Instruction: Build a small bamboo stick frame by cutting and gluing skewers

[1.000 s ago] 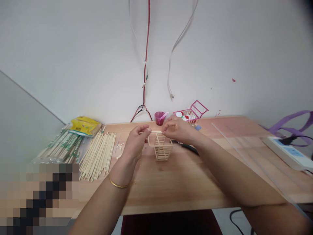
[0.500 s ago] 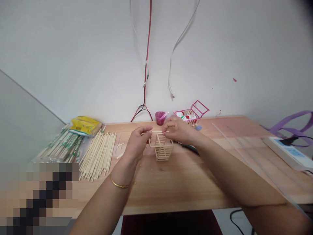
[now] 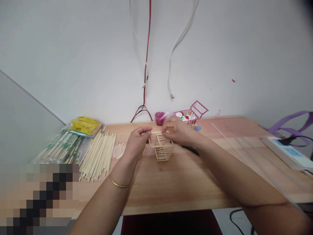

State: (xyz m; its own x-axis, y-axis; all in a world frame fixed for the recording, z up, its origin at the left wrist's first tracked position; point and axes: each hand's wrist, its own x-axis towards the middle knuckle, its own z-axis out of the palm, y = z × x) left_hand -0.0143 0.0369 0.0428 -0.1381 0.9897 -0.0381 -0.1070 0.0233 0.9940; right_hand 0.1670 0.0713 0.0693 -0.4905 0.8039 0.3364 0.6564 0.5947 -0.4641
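A small basket frame of pale wooden sticks (image 3: 164, 152) stands on the table in front of me. Along its far upper side lies a thin wooden stick (image 3: 156, 132). My left hand (image 3: 139, 140) pinches that stick near the left end, thumb and forefinger together at the frame's corner. At the other end, my right hand (image 3: 177, 130) pinches it with closed fingertips, covering part of the frame's back right. A gold bangle (image 3: 119, 184) circles my left wrist. Partly behind the right forearm rests a dark, long-handled tool (image 3: 191, 149), its kind unclear.
Loose sticks (image 3: 99, 156) and a yellow packet (image 3: 86, 126) lie left, beside wrapped stick bundles (image 3: 65, 143). At the back are a purple cup (image 3: 160, 119) and a pink-edged stick basket (image 3: 190, 117) holding round discs. A power strip (image 3: 286, 153) sits right, near clear rods (image 3: 244, 158).
Hardly anything differs. Both hands keep their pinch at the same spots on the stick, and the view has shifted very slightly.
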